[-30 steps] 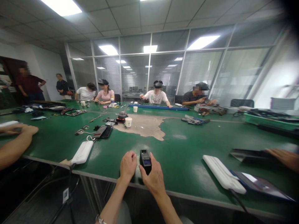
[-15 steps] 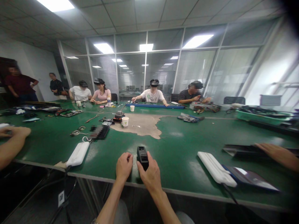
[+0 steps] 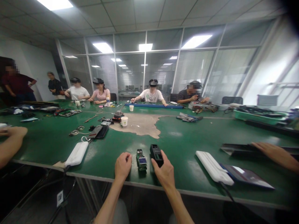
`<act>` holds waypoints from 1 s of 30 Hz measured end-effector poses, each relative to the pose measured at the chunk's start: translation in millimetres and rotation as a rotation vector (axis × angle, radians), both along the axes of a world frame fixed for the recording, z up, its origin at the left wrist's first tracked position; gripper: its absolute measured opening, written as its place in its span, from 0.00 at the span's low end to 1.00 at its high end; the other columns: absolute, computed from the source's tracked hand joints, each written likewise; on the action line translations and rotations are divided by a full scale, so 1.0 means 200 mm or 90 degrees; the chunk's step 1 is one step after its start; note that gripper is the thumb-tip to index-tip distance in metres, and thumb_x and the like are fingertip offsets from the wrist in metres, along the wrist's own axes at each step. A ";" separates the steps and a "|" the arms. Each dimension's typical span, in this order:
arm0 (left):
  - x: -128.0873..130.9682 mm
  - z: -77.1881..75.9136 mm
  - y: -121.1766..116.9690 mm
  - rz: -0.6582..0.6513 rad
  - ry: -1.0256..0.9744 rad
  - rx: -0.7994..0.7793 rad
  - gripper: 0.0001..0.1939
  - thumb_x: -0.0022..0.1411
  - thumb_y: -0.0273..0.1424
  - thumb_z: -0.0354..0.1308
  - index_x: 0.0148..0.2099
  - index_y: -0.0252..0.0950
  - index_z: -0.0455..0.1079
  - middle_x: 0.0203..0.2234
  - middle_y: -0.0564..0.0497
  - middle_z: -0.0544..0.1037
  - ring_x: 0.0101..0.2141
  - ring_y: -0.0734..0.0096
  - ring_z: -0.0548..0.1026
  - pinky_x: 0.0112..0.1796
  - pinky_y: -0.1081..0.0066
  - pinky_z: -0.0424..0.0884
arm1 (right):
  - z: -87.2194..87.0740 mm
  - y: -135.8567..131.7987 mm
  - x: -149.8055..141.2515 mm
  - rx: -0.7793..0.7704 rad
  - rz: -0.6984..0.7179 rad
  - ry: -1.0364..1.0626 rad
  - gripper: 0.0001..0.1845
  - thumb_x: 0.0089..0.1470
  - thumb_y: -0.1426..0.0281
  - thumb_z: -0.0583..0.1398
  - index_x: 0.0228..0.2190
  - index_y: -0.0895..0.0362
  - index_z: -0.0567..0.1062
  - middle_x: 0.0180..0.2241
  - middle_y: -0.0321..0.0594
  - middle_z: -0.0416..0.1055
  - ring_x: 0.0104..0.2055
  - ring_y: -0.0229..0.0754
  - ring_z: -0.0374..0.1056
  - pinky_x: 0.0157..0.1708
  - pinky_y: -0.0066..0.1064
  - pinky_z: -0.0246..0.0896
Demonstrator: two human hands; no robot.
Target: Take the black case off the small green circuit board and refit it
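A black plastic housing (image 3: 156, 155) is held in my right hand (image 3: 166, 169), with the thumb on its near side and the fingers along its right. To its left, a stack of green circuit boards (image 3: 141, 161) with a small blue-grey screen stands by itself on the green table (image 3: 184, 174). My left hand (image 3: 123, 165) rests left of the boards, apart from them. Its fingers are curled and closed; whether anything is between them is hidden.
White power banks (image 3: 77, 153) lie left and right (image 3: 213, 167), the right one by a dark flat panel (image 3: 245, 176). A paper cup (image 3: 124, 121) stands ahead on a bare patch. Co-workers' arms reach in from the left (image 3: 14, 141) and right (image 3: 275, 155); several people sit opposite.
My right hand has moved right with the black housing, and the circuit board stack now shows where the housing was. My left hand has stayed nearly still.
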State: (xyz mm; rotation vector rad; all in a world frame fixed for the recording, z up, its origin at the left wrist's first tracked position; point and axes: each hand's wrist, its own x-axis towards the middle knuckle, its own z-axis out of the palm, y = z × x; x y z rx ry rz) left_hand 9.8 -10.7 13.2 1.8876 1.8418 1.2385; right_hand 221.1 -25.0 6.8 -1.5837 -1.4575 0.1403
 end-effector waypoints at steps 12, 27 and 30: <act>0.00 0.00 0.00 0.003 0.001 0.003 0.13 0.63 0.34 0.48 0.33 0.38 0.73 0.28 0.51 0.75 0.31 0.72 0.71 0.35 0.74 0.62 | -0.07 0.01 0.00 0.031 0.017 -0.082 0.36 0.52 0.59 0.59 0.57 0.65 0.62 0.52 0.56 0.68 0.53 0.54 0.65 0.52 0.45 0.59; 0.00 0.00 -0.01 0.007 -0.006 -0.004 0.13 0.63 0.34 0.48 0.33 0.38 0.72 0.28 0.52 0.74 0.31 0.73 0.70 0.34 0.75 0.61 | -0.11 0.02 0.02 0.072 0.065 -0.117 0.35 0.54 0.59 0.57 0.59 0.63 0.59 0.55 0.52 0.65 0.55 0.52 0.62 0.55 0.45 0.57; 0.00 0.00 0.00 0.003 -0.009 -0.002 0.13 0.63 0.34 0.48 0.33 0.38 0.72 0.28 0.52 0.74 0.31 0.73 0.70 0.35 0.75 0.61 | -0.12 0.02 0.01 0.074 0.073 -0.130 0.32 0.56 0.62 0.55 0.59 0.62 0.60 0.54 0.51 0.66 0.54 0.51 0.62 0.55 0.44 0.58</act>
